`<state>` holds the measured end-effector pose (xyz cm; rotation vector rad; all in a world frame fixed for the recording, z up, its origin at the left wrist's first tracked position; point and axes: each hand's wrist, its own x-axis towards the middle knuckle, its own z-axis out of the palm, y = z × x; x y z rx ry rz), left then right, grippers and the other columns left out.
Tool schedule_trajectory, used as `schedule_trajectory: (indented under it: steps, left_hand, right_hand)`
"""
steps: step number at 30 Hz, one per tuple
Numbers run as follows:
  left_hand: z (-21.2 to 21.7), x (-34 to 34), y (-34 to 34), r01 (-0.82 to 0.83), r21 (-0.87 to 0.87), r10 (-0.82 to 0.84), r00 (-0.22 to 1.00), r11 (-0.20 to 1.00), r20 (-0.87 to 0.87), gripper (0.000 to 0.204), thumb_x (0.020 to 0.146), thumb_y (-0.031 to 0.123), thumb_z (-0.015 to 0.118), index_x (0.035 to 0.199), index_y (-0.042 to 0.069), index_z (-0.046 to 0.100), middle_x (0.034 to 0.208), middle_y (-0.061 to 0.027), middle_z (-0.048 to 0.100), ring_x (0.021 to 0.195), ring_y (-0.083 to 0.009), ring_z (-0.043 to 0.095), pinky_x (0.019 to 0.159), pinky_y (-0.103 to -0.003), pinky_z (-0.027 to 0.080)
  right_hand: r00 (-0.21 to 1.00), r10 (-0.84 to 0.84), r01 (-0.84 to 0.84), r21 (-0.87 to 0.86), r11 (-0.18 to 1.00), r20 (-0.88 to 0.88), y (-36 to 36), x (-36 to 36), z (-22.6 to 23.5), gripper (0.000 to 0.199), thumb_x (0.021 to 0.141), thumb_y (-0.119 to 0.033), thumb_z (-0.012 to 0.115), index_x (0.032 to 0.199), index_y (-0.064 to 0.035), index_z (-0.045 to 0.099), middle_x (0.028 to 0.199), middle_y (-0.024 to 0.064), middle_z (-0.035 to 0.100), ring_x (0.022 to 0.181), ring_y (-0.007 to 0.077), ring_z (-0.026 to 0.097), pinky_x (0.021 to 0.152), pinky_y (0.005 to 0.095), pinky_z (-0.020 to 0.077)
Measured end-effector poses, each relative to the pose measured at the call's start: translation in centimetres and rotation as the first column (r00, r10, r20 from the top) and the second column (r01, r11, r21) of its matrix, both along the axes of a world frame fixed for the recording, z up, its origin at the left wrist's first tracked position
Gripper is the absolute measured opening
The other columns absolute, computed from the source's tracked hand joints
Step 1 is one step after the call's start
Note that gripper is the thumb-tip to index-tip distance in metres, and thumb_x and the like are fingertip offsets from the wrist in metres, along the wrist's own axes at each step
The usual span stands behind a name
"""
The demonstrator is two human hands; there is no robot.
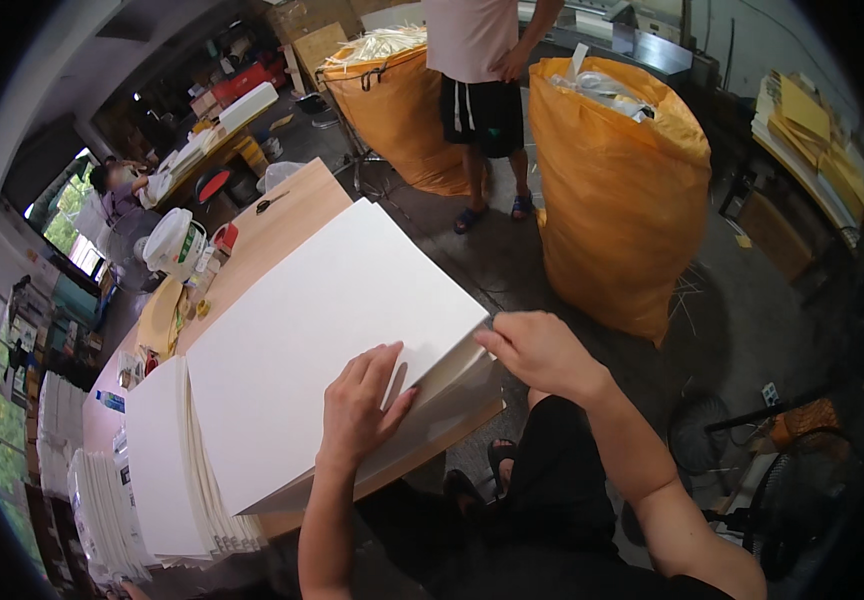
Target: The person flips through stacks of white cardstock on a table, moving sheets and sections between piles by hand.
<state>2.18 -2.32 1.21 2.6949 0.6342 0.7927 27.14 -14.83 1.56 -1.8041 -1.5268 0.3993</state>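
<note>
A large white sheet [342,300], perhaps paper or thin board, lies across the wooden table, at the top of what looks like a stack. My left hand [360,398] rests on it near the close edge, fingers stretched out and thumb apart by the rim. At the right-hand corner, my right hand [547,352] is closed with thumb and fingers pinching the sheet's edge. How many layers lie between those fingers is hidden. Beside the sheet on the left stands a thick stack of white sheets [162,450].
Scissors [270,203] and a white bucket [174,245] are on the wooden table [302,195]. Two bulky orange sacks [617,200] stand beyond it, with a person [477,80] between them. A black fan [802,500] is at the lower right.
</note>
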Motion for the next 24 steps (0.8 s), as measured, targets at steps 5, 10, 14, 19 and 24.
schedule_trajectory:
  steps: [5,10,14,19,24]
  left_hand:
    - [0.3,0.2,0.2,0.034,-0.059,-0.031,0.999,0.998,0.038,0.057,0.087,0.016,0.074,0.141,0.006,0.057,0.114,-0.0190,0.070,0.102,-0.0366,0.070,0.090,-0.042,0.055]
    - [0.5,-0.4,0.3,0.020,-0.180,-0.009,0.998,0.984,0.063,0.056,0.091,0.011,0.070,0.144,0.003,0.054,0.122,-0.0197,0.069,0.112,-0.0356,0.069,0.098,-0.041,0.053]
    - [0.4,-0.2,-0.1,-0.008,-0.279,0.064,0.979,0.960,0.193,0.052,0.093,0.007,0.066,0.144,0.001,0.054,0.130,-0.0201,0.066,0.118,-0.0353,0.067,0.102,-0.040,0.052]
    - [0.4,-0.1,0.4,0.093,0.105,-0.094,0.996,0.990,0.000,0.059,0.089,0.008,0.072,0.146,0.008,0.056,0.132,-0.0162,0.066,0.117,-0.0364,0.066,0.096,-0.043,0.055]
    - [0.3,0.1,0.3,0.035,0.068,-0.035,0.999,0.997,-0.011,0.064,0.086,0.011,0.076,0.147,0.011,0.055,0.126,-0.0129,0.069,0.116,-0.0348,0.066,0.092,-0.043,0.057]
  right_hand:
    - [0.989,-0.105,0.127,0.239,0.963,-0.103,2.3,-4.0,0.5,0.037,0.100,-0.031,0.064,0.080,-0.0003,0.058,0.075,0.0198,0.063,0.070,0.0400,0.064,0.063,0.0472,0.0485]
    - [0.533,0.063,0.114,0.145,0.983,-0.844,2.4,-3.5,-0.8,0.044,0.098,-0.030,0.073,0.072,-0.0069,0.046,0.065,-0.0019,0.055,0.063,0.0084,0.059,0.053,0.0282,0.0459]
    - [0.874,-0.098,0.244,0.254,0.936,-0.477,2.8,-4.3,-1.5,0.045,0.097,-0.029,0.073,0.070,-0.0052,0.045,0.060,-0.0002,0.052,0.057,0.0087,0.055,0.053,0.0276,0.0441]
    - [0.652,0.026,0.174,0.184,0.967,-0.758,3.1,-3.9,-0.9,0.031,0.098,-0.020,0.063,0.074,-0.0029,0.052,0.063,0.0020,0.057,0.059,0.0088,0.058,0.054,0.0277,0.0461]
    - [0.626,0.023,0.188,0.180,0.966,-0.779,2.9,-3.9,-2.1,0.030,0.098,-0.020,0.063,0.075,-0.0031,0.054,0.066,0.0015,0.058,0.060,0.0082,0.058,0.054,0.0269,0.0462]
